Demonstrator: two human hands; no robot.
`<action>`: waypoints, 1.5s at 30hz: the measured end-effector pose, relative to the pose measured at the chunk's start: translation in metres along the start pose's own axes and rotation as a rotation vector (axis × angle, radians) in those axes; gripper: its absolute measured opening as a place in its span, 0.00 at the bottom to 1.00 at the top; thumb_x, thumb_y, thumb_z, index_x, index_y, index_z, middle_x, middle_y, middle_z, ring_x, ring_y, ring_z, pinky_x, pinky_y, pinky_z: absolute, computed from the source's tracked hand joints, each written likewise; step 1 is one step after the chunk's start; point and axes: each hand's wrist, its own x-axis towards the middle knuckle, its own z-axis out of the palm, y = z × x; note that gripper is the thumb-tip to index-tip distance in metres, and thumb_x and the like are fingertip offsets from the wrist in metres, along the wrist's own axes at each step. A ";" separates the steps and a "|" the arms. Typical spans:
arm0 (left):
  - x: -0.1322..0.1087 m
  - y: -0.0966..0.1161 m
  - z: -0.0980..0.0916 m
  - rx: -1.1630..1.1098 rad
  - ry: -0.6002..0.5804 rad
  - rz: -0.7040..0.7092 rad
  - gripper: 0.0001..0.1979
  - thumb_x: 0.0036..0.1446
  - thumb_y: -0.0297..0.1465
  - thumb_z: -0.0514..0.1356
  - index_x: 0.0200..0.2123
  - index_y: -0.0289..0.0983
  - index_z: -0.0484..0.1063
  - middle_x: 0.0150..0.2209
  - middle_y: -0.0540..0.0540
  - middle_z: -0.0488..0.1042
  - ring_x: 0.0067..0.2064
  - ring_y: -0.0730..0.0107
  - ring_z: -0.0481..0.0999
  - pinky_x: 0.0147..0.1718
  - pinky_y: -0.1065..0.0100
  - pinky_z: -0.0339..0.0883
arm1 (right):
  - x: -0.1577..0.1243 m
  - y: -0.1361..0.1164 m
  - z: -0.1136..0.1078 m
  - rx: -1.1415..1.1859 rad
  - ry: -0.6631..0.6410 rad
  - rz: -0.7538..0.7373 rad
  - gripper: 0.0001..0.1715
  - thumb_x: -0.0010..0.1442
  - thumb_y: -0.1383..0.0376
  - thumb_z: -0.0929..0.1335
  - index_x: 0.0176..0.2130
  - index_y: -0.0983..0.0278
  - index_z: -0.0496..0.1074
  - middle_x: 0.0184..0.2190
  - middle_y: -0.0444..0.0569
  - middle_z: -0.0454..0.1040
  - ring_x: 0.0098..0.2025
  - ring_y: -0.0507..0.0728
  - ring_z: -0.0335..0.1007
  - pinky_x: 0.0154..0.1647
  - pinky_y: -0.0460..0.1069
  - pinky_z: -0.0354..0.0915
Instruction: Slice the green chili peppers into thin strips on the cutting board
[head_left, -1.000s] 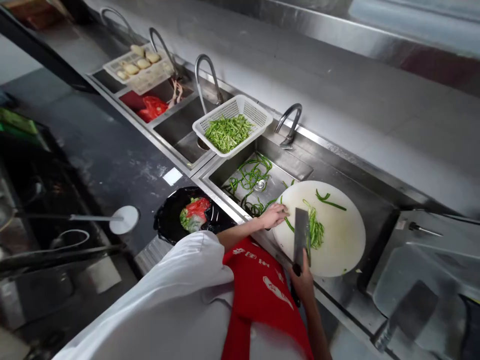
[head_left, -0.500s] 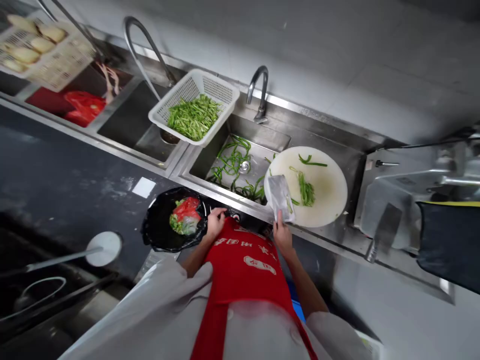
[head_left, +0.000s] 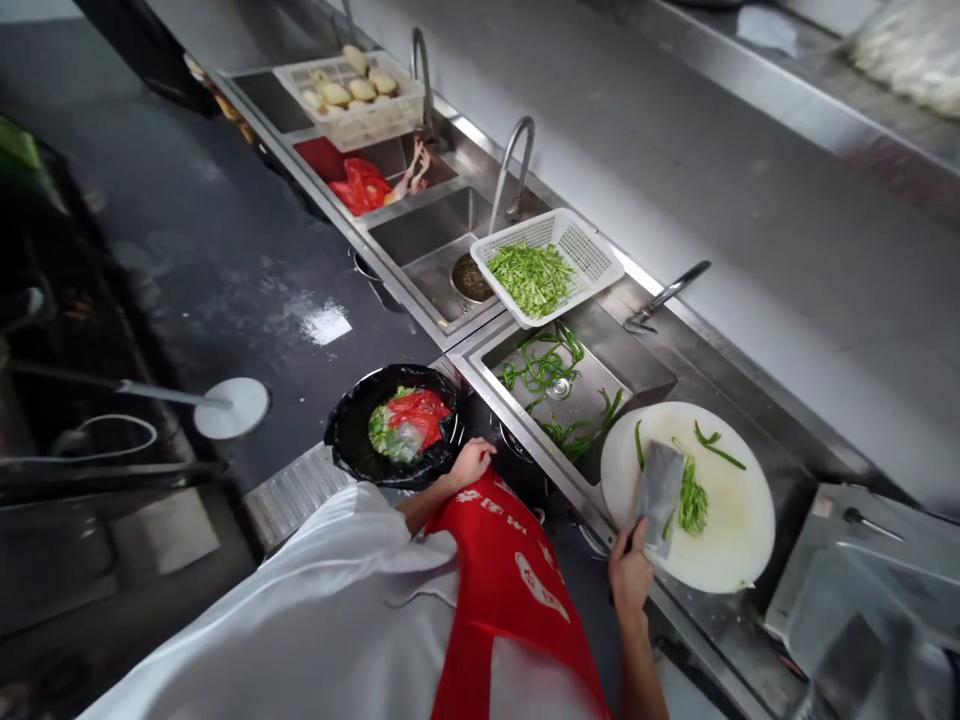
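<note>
My right hand (head_left: 630,575) is closed round the handle of a cleaver (head_left: 661,490), its broad blade over the left part of a round white cutting board (head_left: 731,540). A small pile of cut green beans (head_left: 693,503) lies beside the blade, with a few longer pieces (head_left: 718,446) farther back. My left hand (head_left: 472,462) is against the front of my red apron (head_left: 499,560), fingers loosely bent and nothing visible in them. Left of it sits a black-lined bin (head_left: 349,420) with green scraps and a red plastic bag. Long green beans (head_left: 551,362) lie in the sink.
A white basket (head_left: 600,270) of cut greens straddles the sink edge, beyond it a curved faucet (head_left: 525,150). Farther left are a red bag (head_left: 364,185) and a crate (head_left: 405,110) of pale vegetables. A metal unit (head_left: 870,600) stands at the right.
The view has swung left, so the sinks and board appear farther right. My right hand still holds the cleaver over the board; my left hand stays by the apron.
</note>
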 end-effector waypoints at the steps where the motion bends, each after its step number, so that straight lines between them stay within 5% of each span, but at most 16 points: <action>1: -0.004 -0.004 -0.001 -0.007 0.010 -0.017 0.16 0.57 0.22 0.53 0.40 0.37 0.80 0.41 0.44 0.78 0.46 0.64 0.76 0.54 0.60 0.69 | -0.002 0.002 0.003 -0.045 0.009 0.023 0.44 0.71 0.50 0.49 0.71 0.80 0.47 0.31 0.68 0.79 0.34 0.72 0.79 0.36 0.60 0.69; 17: -0.016 -0.055 -0.024 -0.004 0.097 -0.180 0.13 0.58 0.25 0.54 0.39 0.36 0.80 0.42 0.43 0.79 0.45 0.63 0.78 0.51 0.63 0.70 | 0.002 0.012 0.012 -0.186 0.025 0.087 0.42 0.73 0.51 0.48 0.72 0.77 0.49 0.32 0.67 0.79 0.35 0.72 0.79 0.39 0.60 0.68; 23: -0.008 -0.051 -0.028 0.047 -0.038 -0.231 0.14 0.57 0.24 0.55 0.40 0.35 0.80 0.40 0.44 0.80 0.41 0.65 0.79 0.47 0.66 0.70 | 0.004 0.005 0.004 -0.201 0.026 0.079 0.40 0.73 0.53 0.49 0.72 0.76 0.49 0.34 0.67 0.80 0.36 0.71 0.79 0.39 0.58 0.68; 33: 0.016 -0.033 -0.005 0.084 -0.166 -0.150 0.15 0.54 0.24 0.55 0.41 0.36 0.80 0.41 0.45 0.81 0.42 0.65 0.79 0.47 0.67 0.71 | 0.018 -0.022 -0.007 -0.193 -0.018 0.042 0.37 0.74 0.56 0.50 0.73 0.74 0.47 0.34 0.64 0.80 0.35 0.67 0.80 0.37 0.55 0.68; 45: 0.011 -0.048 -0.001 0.099 -0.202 -0.198 0.16 0.56 0.26 0.54 0.42 0.36 0.79 0.42 0.44 0.80 0.41 0.67 0.79 0.47 0.68 0.70 | 0.003 -0.004 -0.002 -0.138 0.011 0.146 0.39 0.74 0.52 0.50 0.73 0.72 0.47 0.36 0.64 0.80 0.36 0.67 0.79 0.40 0.55 0.68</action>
